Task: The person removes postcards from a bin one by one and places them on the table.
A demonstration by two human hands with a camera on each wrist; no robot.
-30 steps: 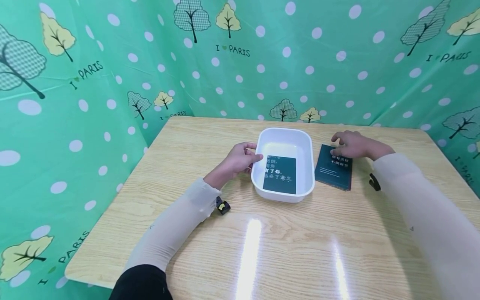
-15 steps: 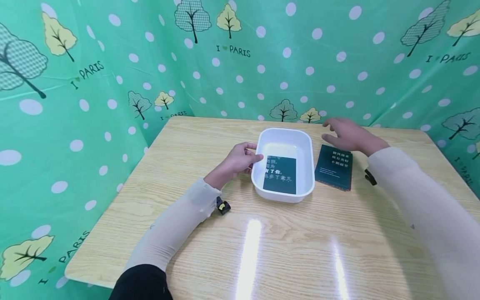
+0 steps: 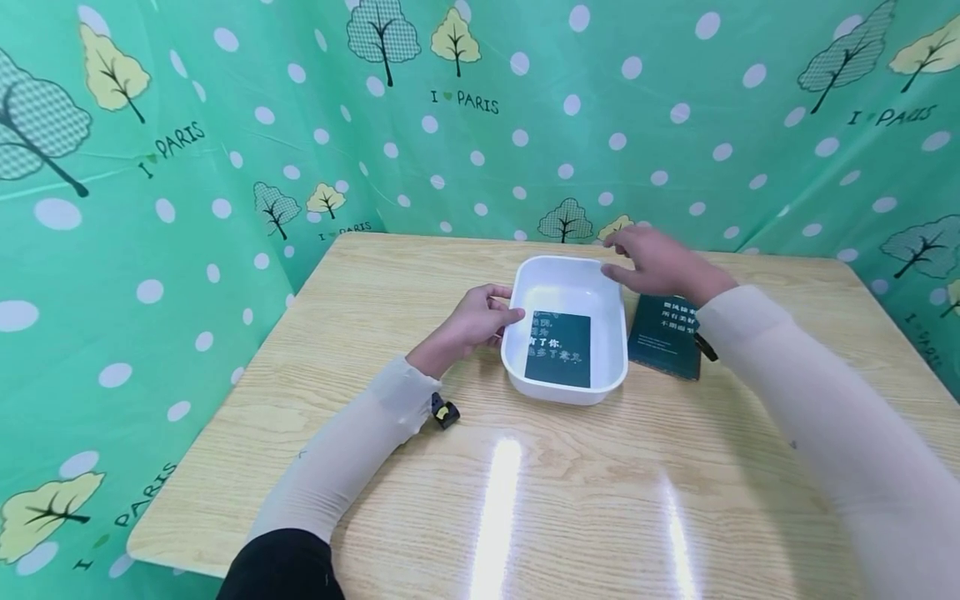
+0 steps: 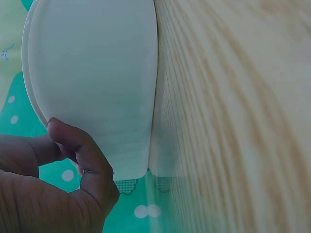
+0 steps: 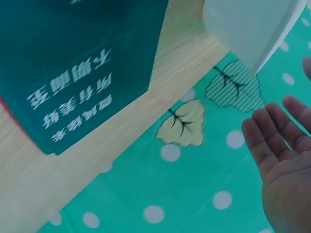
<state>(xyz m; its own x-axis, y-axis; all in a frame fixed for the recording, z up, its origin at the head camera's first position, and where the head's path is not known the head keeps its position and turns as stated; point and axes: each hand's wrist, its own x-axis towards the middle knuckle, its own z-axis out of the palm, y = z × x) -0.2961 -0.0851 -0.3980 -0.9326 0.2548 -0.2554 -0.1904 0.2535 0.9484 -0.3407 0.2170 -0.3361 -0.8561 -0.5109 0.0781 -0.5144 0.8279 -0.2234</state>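
A white plastic tub [image 3: 566, 283] stands on the table with a dark green booklet [image 3: 559, 362] lying flat inside it. My left hand [image 3: 476, 319] pinches the tub's left rim, thumb over the edge and fingers against the outer wall, as the left wrist view also shows. My right hand [image 3: 660, 262] is raised over the tub's far right corner, its thumb overlapping the rim in the head view. In the right wrist view the right hand [image 5: 286, 145] has loosely extended fingers and holds nothing. Below its wrist lie dark green booklets [image 3: 663, 346] with white lettering and a reddish edge.
The light wood table [image 3: 420, 500] ends just behind the tub, where a green curtain [image 3: 480, 158] with dots and trees hangs. Black wrist devices [image 3: 445, 412] sit under the sleeves. Bright light streaks reflect off the near tabletop.
My right hand has lifted off the booklets on the right and moved left to the tub's far right corner. The left hand and tub have stayed put.
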